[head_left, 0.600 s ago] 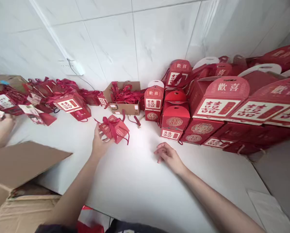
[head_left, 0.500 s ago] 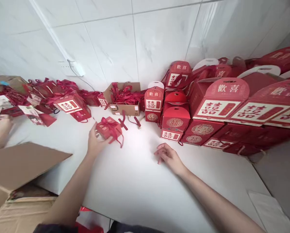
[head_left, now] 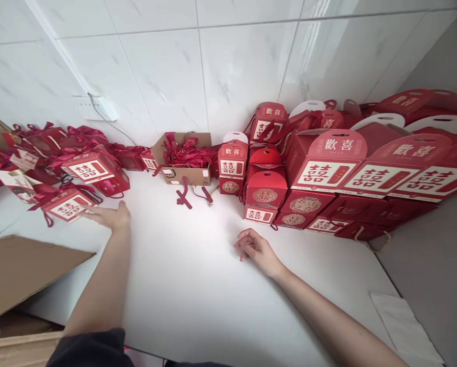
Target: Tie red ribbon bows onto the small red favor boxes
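My left hand (head_left: 112, 216) stretches out to the left over the white table (head_left: 197, 295), fingers extended, fingertips touching a small red gift box with a ribbon (head_left: 65, 206) that sits on the table at the edge of a pile of similar boxes (head_left: 86, 165). The hand no longer grips it. My right hand (head_left: 256, 248) rests on the table near the middle, fingers loosely curled and holding nothing; the nearest thing to it is a small stacked red box (head_left: 259, 214).
An open cardboard box of red ribbons (head_left: 182, 159) stands by the tiled wall, with a loose ribbon (head_left: 183, 196) before it. Large red gift boxes (head_left: 329, 171) are stacked at right. A cardboard flap (head_left: 22, 270) lies at lower left, a white sheet (head_left: 404, 326) at lower right.
My left hand carried the small ribboned box from the table's middle to the left and set it down by the pile, fingers opening. The right hand stayed put. Another person's hand at far left is gone.
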A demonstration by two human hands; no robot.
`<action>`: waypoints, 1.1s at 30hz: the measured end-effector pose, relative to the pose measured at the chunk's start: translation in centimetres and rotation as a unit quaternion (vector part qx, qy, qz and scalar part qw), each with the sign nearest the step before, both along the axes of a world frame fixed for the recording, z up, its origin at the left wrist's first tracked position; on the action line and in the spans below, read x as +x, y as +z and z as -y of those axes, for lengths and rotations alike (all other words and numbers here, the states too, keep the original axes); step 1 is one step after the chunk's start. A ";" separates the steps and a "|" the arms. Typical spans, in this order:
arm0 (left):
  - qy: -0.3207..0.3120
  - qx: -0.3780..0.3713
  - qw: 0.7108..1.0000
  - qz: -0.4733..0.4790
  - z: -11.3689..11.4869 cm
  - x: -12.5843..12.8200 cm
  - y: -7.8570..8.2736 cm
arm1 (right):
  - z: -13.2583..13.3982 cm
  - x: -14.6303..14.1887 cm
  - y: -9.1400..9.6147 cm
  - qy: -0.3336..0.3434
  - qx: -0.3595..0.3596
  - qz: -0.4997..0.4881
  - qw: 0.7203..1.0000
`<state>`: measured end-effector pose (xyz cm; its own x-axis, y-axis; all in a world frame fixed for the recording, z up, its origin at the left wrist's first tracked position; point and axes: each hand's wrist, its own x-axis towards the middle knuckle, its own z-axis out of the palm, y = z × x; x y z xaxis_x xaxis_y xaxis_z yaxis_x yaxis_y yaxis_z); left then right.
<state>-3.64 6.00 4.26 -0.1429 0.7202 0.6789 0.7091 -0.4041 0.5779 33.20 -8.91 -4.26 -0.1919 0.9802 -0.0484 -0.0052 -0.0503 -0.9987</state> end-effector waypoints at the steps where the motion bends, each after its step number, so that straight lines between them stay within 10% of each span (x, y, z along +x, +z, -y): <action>1: 0.029 0.021 0.999 0.013 -0.5 0.7 -0.6 | 0.0 -0.1 0.2 -0.002 0.001 0.007 1.000; 4: 0.083 0.069 0.994 0.011 -1.2 4.1 -0.8 | 0.1 0.1 2.4 0.005 0.039 0.077 0.996; 7: -0.018 0.081 0.994 -0.065 -1.1 8.7 2.0 | 0.3 1.2 7.5 -0.010 0.157 0.217 0.963; 14: -0.236 0.033 0.968 -0.079 1.7 19.6 8.4 | 1.2 6.1 18.7 -0.360 0.309 0.291 0.831; 17: -0.336 -0.042 0.937 -0.092 3.2 23.1 7.2 | 1.4 7.8 19.2 -0.443 0.291 0.287 0.798; 24: -0.323 -0.067 0.944 -0.029 3.4 25.7 3.6 | 1.6 8.8 18.2 -0.415 0.275 0.353 0.792; 33: -0.349 0.118 0.924 -0.101 5.0 23.4 6.7 | 2.1 8.5 18.6 -0.346 0.324 0.378 0.795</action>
